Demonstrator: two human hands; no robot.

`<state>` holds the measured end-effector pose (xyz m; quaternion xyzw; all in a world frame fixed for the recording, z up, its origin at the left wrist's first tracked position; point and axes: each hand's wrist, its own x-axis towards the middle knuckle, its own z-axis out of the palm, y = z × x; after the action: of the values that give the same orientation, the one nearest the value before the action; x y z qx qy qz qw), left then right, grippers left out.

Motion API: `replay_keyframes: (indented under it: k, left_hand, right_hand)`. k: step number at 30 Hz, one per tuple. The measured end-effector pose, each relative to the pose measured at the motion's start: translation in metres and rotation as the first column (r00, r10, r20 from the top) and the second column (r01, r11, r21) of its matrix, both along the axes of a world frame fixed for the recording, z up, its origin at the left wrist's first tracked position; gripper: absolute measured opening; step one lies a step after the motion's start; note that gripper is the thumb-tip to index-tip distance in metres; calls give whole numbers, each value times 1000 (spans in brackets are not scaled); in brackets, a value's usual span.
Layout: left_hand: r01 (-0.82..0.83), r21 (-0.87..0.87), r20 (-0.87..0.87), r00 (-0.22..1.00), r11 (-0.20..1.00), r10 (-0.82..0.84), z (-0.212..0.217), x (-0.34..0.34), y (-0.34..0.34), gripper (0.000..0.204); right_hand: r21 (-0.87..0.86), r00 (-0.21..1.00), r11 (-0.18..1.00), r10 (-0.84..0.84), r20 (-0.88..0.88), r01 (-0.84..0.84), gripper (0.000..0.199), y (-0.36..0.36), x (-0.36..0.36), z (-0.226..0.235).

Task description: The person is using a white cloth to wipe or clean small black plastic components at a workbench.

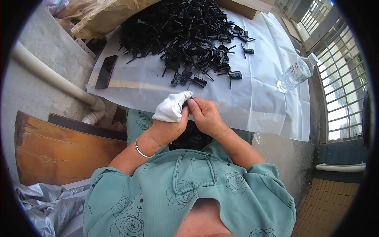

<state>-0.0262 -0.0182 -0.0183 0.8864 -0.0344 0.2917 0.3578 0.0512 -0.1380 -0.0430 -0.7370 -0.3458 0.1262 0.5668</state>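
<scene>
Over the near edge of the table, my two hands meet at a small black plastic part point(186, 103). My left hand point(170, 110) has a white glove or cloth over its fingers and is closed around the part. My right hand point(208, 115) pinches the same part from the other side with thumb and fingers. Most of the part is hidden by my fingers. Just beyond my hands begins a large heap of similar black plastic parts point(177, 37), many with thin sticking-out arms. Black items point(191, 136), partly hidden by my forearms, show below my hands at my lap.
White plastic sheeting point(252, 106) covers the table. A dark phone point(106, 72) lies at its left edge, and a clear water bottle point(296, 74) stands at the right. Brown paper point(106, 19) and a cardboard box point(246, 7) border the heap. A wooden board point(59, 152) is at left.
</scene>
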Motion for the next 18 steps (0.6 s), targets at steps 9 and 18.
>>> replay_keyframes:
  k: [9, 18]
  left_hand:
    - [-78, 26, -37, 996, 997, 79, -18, 2, 3, 28]
    - [-90, -482, -233, 972, 872, -28, -7, 0, 0, 30]
  right_hand:
    - [-61, 997, 998, -30, -72, 26, 29, 11, -1, -4]
    - [120, 969, 990, 99, -225, -73, 32, 7, 1, 2]
